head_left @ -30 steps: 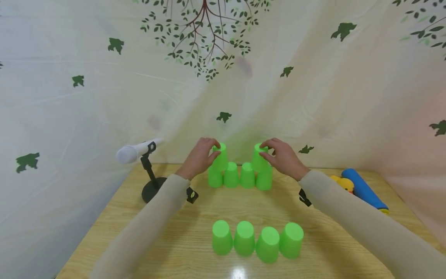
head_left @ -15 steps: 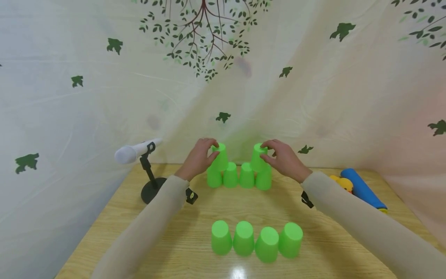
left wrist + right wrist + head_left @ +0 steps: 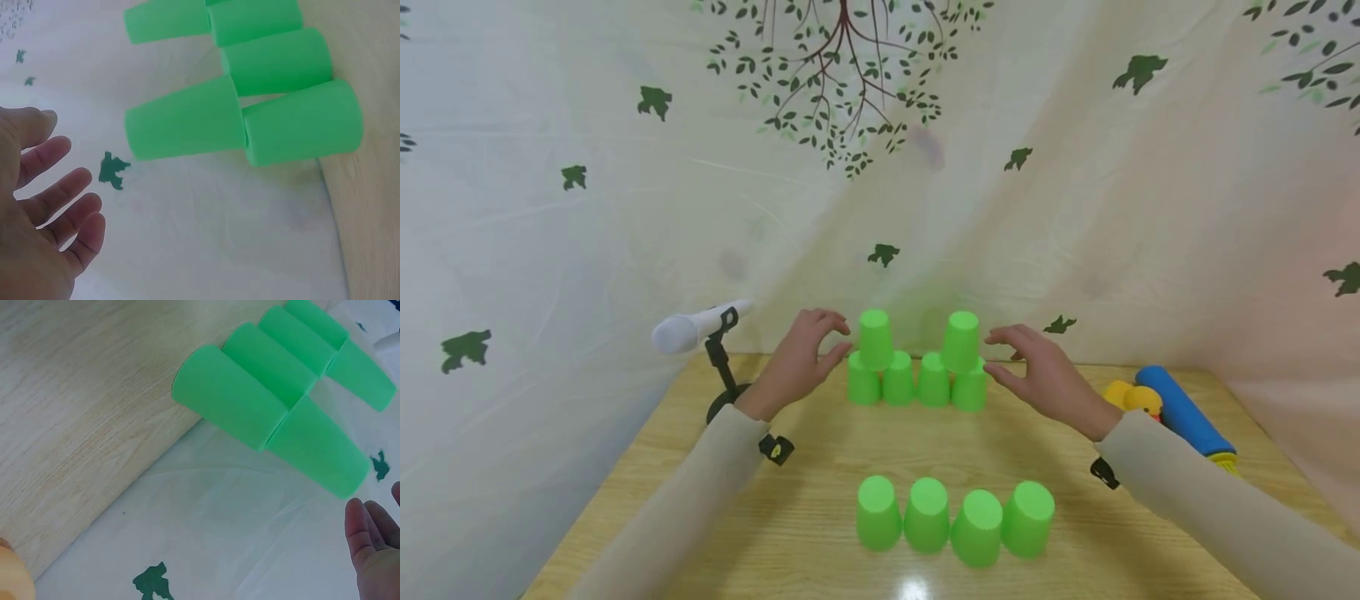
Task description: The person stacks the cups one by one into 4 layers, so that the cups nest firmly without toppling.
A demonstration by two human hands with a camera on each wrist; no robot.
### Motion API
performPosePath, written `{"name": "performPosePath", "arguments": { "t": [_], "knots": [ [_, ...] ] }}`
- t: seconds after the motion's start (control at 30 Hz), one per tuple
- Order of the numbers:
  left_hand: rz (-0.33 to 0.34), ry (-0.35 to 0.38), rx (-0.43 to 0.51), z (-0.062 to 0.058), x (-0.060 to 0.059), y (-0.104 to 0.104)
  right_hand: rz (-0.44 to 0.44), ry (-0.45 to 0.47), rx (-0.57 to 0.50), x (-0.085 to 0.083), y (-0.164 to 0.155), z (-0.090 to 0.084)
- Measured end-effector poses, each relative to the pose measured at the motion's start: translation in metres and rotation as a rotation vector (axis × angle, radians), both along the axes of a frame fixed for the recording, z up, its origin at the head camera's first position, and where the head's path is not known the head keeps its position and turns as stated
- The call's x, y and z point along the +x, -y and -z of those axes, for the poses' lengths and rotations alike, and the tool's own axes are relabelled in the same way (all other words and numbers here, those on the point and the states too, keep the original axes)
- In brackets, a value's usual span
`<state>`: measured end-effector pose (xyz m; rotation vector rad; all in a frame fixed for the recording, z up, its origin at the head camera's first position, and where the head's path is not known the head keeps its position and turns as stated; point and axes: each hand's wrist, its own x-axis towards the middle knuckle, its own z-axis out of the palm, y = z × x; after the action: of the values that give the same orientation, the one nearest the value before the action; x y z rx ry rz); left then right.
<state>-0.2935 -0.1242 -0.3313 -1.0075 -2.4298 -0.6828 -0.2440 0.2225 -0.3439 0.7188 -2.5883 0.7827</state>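
At the far edge of the wooden table (image 3: 820, 467) several upside-down green cups form a row (image 3: 916, 387). Two more stand on that row: a left upper cup (image 3: 875, 338) (image 3: 184, 125) and a right upper cup (image 3: 962, 341) (image 3: 319, 456). My left hand (image 3: 801, 358) (image 3: 50, 206) hovers just left of the stack, fingers relaxed and holding nothing. To the right of the stack my right hand (image 3: 1037, 371) (image 3: 375, 540) is also apart from it and free. A second row of green cups (image 3: 955, 521) stands nearer to me.
A white microphone (image 3: 688, 329) on a black stand (image 3: 724, 392) sits at the table's left rear. A yellow duck toy (image 3: 1138, 400) and a blue cylinder (image 3: 1183, 412) lie at the right. A leaf-printed curtain (image 3: 625, 208) hangs close behind the cups.
Both hands let go of the two upper cups and drew outward and slightly back. The cups stay standing on the back row.
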Motion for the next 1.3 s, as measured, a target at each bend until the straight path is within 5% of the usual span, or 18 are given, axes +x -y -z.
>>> {"name": "performPosePath", "arguments": {
  "t": [0.33, 0.63, 0.87, 1.3],
  "knots": [
    [0.111, -0.008, -0.099, 0.019, 0.058, 0.013, -0.139, -0.025, 0.149, 0.052, 0.022, 0.008],
    [0.212, 0.147, -0.131, 0.044, 0.109, 0.015, -0.288, 0.096, 0.268, 0.091, 0.05, 0.018],
    [0.308, 0.164, -0.139, 0.059, 0.121, 0.01, -0.424, 0.035, 0.252, 0.102, 0.065, 0.034],
    [0.311, 0.205, -0.174, 0.07, 0.124, 0.007, -0.404, 0.027, 0.268, 0.101, 0.071, 0.042]
  ]
}}
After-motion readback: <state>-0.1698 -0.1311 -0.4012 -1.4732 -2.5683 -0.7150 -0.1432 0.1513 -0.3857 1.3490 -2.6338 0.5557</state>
